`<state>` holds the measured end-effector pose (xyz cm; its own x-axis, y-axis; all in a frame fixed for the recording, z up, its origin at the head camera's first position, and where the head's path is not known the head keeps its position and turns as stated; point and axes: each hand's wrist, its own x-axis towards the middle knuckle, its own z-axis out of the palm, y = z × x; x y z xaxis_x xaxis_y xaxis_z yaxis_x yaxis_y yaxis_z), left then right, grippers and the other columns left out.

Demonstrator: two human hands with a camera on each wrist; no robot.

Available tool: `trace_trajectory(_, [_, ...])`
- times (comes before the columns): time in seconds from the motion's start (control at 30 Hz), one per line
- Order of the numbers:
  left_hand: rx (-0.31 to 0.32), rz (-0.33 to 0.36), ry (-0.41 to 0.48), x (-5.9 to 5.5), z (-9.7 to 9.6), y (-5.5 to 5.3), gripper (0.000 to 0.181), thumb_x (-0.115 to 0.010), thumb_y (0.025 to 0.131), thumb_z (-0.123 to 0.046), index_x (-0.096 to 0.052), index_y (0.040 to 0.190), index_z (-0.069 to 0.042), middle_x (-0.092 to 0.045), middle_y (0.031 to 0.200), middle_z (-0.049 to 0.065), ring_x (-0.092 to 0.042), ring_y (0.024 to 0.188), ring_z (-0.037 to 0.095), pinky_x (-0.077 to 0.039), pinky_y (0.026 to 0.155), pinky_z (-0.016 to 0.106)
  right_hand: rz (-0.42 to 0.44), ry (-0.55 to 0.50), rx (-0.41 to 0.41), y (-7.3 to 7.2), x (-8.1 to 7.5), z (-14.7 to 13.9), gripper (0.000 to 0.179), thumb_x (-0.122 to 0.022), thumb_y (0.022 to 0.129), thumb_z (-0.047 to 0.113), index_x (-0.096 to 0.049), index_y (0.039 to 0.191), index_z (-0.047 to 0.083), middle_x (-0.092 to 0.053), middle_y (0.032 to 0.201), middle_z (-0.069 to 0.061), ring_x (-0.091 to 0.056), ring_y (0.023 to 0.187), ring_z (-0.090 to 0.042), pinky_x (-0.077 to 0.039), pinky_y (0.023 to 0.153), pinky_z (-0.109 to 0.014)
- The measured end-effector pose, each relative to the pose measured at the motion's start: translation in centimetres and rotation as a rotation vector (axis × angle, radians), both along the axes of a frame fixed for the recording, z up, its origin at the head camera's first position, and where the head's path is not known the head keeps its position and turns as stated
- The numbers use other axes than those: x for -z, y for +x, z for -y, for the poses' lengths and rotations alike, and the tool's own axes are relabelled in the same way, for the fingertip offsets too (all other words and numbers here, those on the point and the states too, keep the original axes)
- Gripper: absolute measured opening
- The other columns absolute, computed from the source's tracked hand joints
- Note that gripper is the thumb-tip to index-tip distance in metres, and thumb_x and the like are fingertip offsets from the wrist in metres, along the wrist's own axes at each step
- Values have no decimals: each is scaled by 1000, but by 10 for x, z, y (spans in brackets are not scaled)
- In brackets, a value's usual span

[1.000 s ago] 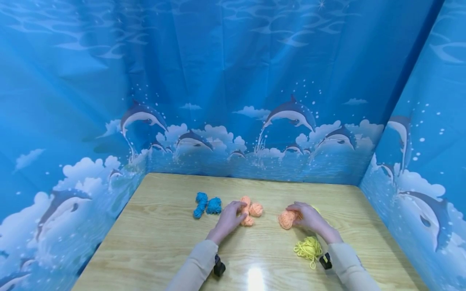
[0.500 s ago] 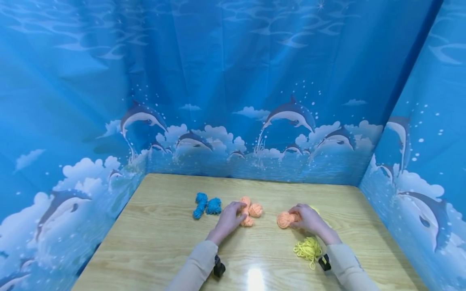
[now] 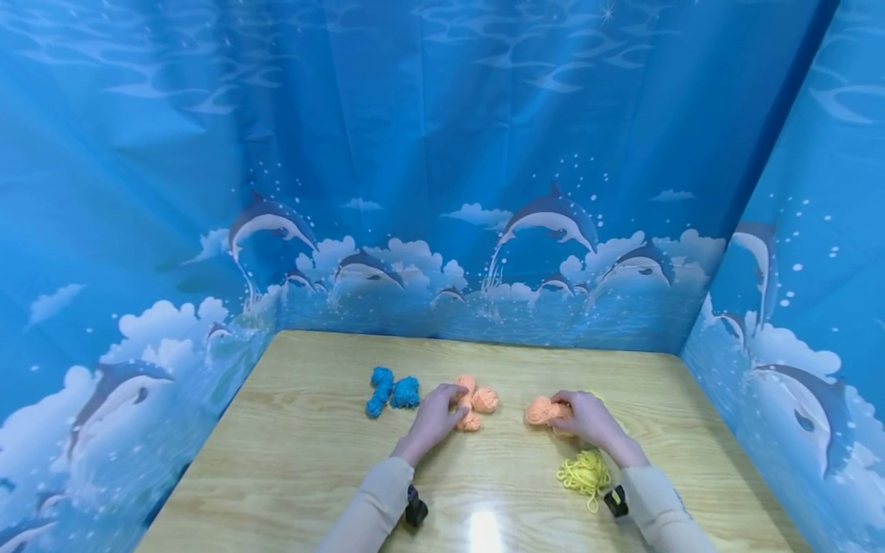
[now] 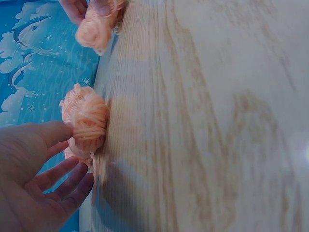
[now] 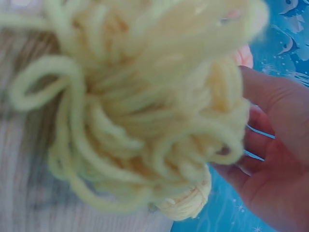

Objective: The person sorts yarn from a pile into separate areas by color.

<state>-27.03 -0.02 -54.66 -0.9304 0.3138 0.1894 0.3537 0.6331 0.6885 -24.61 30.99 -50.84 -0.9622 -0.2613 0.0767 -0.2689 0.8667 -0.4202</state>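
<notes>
My right hand [image 3: 596, 422] grips a peach yarn bundle [image 3: 541, 411] by its right end, its rounded left end sticking out. In the left wrist view, those fingers pinch the same bundle [image 4: 94, 31] from above. At the table's middle, my left hand [image 3: 435, 413] rests with thumb and fingertips spread loosely at an upright peach yarn bundle [image 3: 466, 382]. A round peach yarn ball [image 3: 486, 400] lies just right of that bundle. Loose yellow yarn [image 5: 145, 111] fills much of the right wrist view, nearer the camera than the right hand.
Two blue yarn bundles [image 3: 406, 392] lie left of my left hand. The loopy yellow yarn tangle [image 3: 585, 473] sits below the right hand, and more yellow yarn [image 5: 188, 203] is partly hidden behind it. A dolphin-printed curtain [image 3: 429, 307] stands around the wooden table [image 3: 311, 445].
My right hand has shifted the peach yarn bundle slightly left and turned it so it lies more sideways. The left hand and the other yarn stay in place.
</notes>
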Motion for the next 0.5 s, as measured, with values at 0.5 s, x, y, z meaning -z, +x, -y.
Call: trace_trajectory(0.5, [1,-5,3,-1,-1,1,35,-71,96,-16,-67,129,-7,-66,125,14,-65,111,30,-56,90,44,-63,-159,126,-2,-14,9,44,-79,89,20,-66,124,-3,-72,111,-20,-69,90,-29,-59,73,-42])
